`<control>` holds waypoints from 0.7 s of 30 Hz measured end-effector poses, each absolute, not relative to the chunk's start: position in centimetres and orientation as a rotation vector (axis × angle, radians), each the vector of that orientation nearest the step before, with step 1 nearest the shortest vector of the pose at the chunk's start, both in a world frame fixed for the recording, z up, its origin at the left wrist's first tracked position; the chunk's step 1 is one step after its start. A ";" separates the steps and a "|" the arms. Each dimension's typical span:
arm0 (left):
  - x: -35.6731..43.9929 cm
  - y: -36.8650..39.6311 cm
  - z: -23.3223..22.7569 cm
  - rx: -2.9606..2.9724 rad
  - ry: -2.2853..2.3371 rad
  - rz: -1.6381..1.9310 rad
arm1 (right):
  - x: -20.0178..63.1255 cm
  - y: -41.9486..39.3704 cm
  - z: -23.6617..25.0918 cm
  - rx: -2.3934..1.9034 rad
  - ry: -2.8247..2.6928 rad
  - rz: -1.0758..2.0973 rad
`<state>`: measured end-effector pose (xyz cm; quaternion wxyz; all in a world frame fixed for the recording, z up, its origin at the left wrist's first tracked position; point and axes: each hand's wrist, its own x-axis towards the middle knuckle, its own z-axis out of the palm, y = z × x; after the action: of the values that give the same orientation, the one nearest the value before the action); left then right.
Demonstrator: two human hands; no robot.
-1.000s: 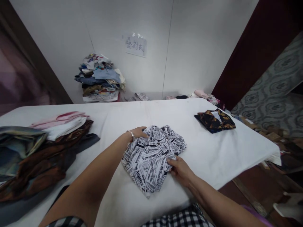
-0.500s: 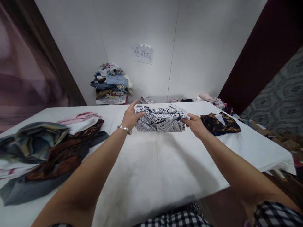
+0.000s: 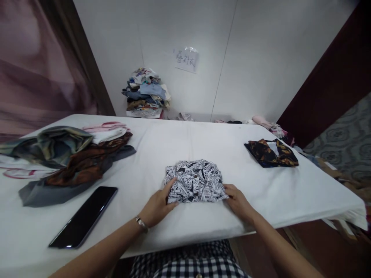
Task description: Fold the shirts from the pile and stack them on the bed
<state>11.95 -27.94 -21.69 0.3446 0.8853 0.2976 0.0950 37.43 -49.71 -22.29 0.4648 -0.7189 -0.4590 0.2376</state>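
A folded black-and-white newspaper-print shirt [image 3: 195, 180] lies on the white table [image 3: 179, 143] just in front of me. My left hand [image 3: 159, 204] grips its near left corner, with fingers curled onto the cloth. My right hand [image 3: 238, 200] holds its near right corner. A bracelet shows on my left wrist.
A heap of unfolded clothes [image 3: 62, 154] fills the left side of the table. A dark phone [image 3: 84, 216] lies at the near left. A folded dark floral shirt [image 3: 271, 153] sits at the right. A stack of clothes [image 3: 146, 93] stands by the far wall.
Both hands lifted the shirt off the table, folded it in the air, then set it down as a smaller bundle close to me. The view shifted, and the phone came into sight.
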 end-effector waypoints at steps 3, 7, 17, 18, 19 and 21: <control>11.9 -27.9 -20.7 2.217 0.813 0.262 | 37.8 -50.0 -20.9 -1.693 -1.050 0.755; 12.5 -26.5 -19.3 2.111 0.999 0.386 | 38.6 -49.5 -20.3 -1.731 -0.806 0.724; 19.5 -21.6 -19.2 2.378 1.191 0.331 | 41.9 -40.9 -21.3 -2.182 -0.858 0.402; 20.3 -21.4 -19.3 2.397 1.174 0.323 | 42.2 -40.3 -21.3 -2.208 -0.894 0.377; 21.1 -21.2 -19.5 2.398 1.162 0.312 | 42.4 -39.7 -21.3 -2.225 -0.936 0.352; 22.6 -20.8 -19.6 2.363 1.168 0.288 | 42.6 -38.7 -21.2 -2.241 -1.014 0.307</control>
<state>22.56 -20.84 -19.65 0.2426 0.8645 0.4273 0.1055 42.58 -38.70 -21.23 0.3254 -0.8548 -0.3869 0.1171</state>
